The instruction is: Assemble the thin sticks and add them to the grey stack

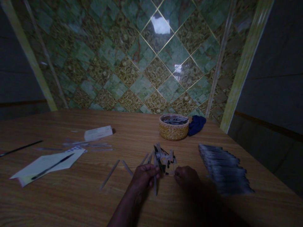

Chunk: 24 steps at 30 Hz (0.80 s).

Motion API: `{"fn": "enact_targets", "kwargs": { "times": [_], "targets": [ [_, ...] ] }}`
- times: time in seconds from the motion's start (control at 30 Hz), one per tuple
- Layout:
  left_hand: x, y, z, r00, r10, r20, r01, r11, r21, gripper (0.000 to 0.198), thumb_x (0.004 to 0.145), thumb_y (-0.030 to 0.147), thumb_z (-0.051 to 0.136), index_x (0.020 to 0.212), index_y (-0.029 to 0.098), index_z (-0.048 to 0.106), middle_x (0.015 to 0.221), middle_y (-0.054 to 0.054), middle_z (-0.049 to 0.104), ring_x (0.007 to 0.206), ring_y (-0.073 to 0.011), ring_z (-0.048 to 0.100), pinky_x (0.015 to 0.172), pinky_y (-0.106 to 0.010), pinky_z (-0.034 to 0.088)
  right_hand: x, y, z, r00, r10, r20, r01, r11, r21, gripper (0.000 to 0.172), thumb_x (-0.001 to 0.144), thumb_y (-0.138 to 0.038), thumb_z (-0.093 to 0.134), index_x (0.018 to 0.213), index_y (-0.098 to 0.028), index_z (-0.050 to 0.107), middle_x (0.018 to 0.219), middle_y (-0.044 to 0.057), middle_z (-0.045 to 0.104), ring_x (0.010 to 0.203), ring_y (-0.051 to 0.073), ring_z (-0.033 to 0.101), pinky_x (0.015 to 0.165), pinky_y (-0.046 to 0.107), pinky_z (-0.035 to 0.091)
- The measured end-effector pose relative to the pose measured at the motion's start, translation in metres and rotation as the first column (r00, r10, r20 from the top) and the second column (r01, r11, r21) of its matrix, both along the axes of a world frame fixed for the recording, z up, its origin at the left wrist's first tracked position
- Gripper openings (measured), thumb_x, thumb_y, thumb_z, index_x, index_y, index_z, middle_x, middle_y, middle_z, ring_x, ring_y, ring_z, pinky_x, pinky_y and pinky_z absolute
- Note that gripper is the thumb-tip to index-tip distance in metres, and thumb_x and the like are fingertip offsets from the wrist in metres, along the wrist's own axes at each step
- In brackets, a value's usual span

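**Pinched in the left hand (145,175): one slim grey tube (155,187), at the edge of a parts pile**

Thumb and fingertips press together on the tube, whose near end shows below them, towards the body. Just right of this grip, the right hand (187,177) is curled close to the table; whether its fingertips hold a small piece cannot be told.

Between the hands and slightly beyond them lies the small-parts pile (168,155), a jumble of clear and black bits. Left of the grip, separate from it, rest a loose tube (110,174) and others like it.

Farther right of the grip, past the right hand, dark pen-like sticks (223,168) lie side by side in a row. Beyond the grip and to its right stands a woven basket (174,131) of slender pieces, with a blue cloth (197,125) beside it.

The step in hand looks like handling a single tube among small parts. Judging by this pose, the next move calls for keeping the tube steady while the right fingers deal with one small bit.
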State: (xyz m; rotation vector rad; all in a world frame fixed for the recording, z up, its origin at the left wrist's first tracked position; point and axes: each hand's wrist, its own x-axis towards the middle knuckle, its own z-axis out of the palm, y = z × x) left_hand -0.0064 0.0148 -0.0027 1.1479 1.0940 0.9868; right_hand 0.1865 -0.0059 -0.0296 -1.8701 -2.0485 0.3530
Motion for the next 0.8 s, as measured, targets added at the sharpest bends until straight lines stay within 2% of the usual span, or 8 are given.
{"fn": "enact_targets", "kwargs": {
  "times": [0.2,0.33,0.43,0.53,0.7,0.8],
  "targets": [
    [-0.001,0.001,0.0,0.998,0.043,0.038,-0.043,0.999,0.015,0.026,0.062,0.033,0.07,0.056,0.01,0.061,0.046,-0.002,0.055,0.033,-0.0046,0.036,0.038,-0.019,0.021,0.002,0.001,-0.002,0.998,-0.034,0.054,0.034,0.999,-0.002,0.021,0.077,-0.027,0.05,0.087,-0.019,0.067,0.087,0.011,0.07,0.081,0.023,0.062,0.063,0.027,0.037],
    [-0.001,0.003,-0.002,0.997,0.045,0.057,-0.047,0.999,0.024,0.027,0.066,0.035,0.067,0.058,0.01,0.062,0.039,0.001,0.05,0.032,-0.0053,0.036,0.038,-0.019,0.021,0.01,0.003,0.007,0.998,-0.062,0.024,0.062,0.998,-0.005,0.018,0.079,-0.026,0.049,0.081,-0.02,0.066,0.082,0.005,0.07,0.076,0.016,0.062,0.059,0.022,0.035],
    [0.0,0.003,-0.002,0.996,0.03,0.087,-0.034,0.999,0.042,0.02,0.064,0.029,0.067,0.07,0.01,0.066,0.048,-0.001,0.057,0.035,-0.0063,0.041,0.038,-0.019,0.026,0.017,0.011,0.014,0.996,-0.083,0.012,0.083,0.997,0.008,0.019,0.081,-0.023,0.047,0.079,-0.019,0.066,0.082,0.004,0.07,0.075,0.014,0.061,0.058,0.02,0.035],
    [0.002,0.0,0.001,0.992,-0.002,0.127,-0.008,0.997,0.075,0.025,0.061,0.027,0.068,0.08,0.01,0.067,0.062,-0.004,0.064,0.038,-0.0066,0.045,0.039,-0.02,0.029,0.019,0.025,0.018,0.994,-0.103,0.028,0.102,0.995,0.021,0.019,0.081,-0.022,0.047,0.079,-0.019,0.065,0.082,0.004,0.069,0.075,0.014,0.061,0.056,0.021,0.033],
    [0.002,-0.003,0.005,0.995,-0.086,0.045,0.08,0.989,0.126,0.029,0.062,0.036,0.069,0.075,0.01,0.066,0.042,0.002,0.053,0.035,-0.0082,0.043,0.04,-0.021,0.031,0.009,0.051,0.016,0.987,-0.124,0.098,0.122,0.992,0.02,0.015,0.078,-0.025,0.054,0.081,-0.018,0.067,0.087,0.008,0.07,0.08,0.019,0.063,0.056,0.024,0.033],
    [0.002,-0.002,0.004,0.996,-0.091,0.024,0.088,0.989,0.12,0.029,0.062,0.037,0.068,0.074,0.011,0.066,0.04,0.002,0.052,0.034,-0.0078,0.041,0.04,-0.021,0.029,0.002,0.062,0.011,0.98,-0.148,0.136,0.147,0.989,0.022,0.016,0.078,-0.026,0.056,0.085,-0.017,0.067,0.093,0.012,0.069,0.086,0.023,0.063,0.059,0.026,0.036]
  ]
}}
